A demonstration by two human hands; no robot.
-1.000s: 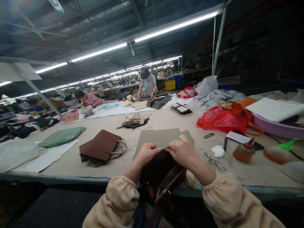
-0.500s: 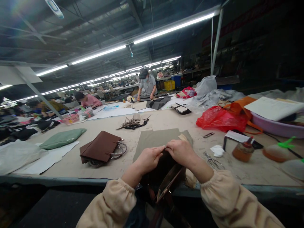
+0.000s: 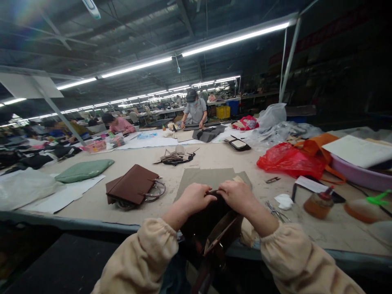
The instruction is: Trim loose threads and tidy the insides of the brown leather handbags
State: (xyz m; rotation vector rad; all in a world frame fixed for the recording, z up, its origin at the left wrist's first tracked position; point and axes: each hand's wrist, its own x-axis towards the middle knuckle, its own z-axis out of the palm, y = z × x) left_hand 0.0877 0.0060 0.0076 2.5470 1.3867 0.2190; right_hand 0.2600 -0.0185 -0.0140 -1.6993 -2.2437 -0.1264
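Note:
Close in front of me a dark brown handbag (image 3: 226, 233) stands at the table edge, tilted, its mouth and straps towards my body. My left hand (image 3: 196, 199) pinches the upper edge of its dark panel between thumb and fingers. Right beside it, my right hand (image 3: 237, 197) grips the same edge, with the fingertips of both hands close together. Behind the hands lies a flat grey-green sheet (image 3: 206, 176). The lower part of the bag is in shadow, and my hands cover much of the gripped edge.
A finished-looking brown handbag (image 3: 133, 184) lies to the left, near a green pouch (image 3: 85, 170). To the right are metal scissors (image 3: 277, 212), a glue bottle (image 3: 318, 204), crumpled tissue (image 3: 283, 201) and a red plastic bag (image 3: 288, 160). A co-worker (image 3: 196, 110) works across the table.
My left fingers have shifted on the edge, and a small gap with dark material now shows between the two hands. The whole view has swung slightly left.

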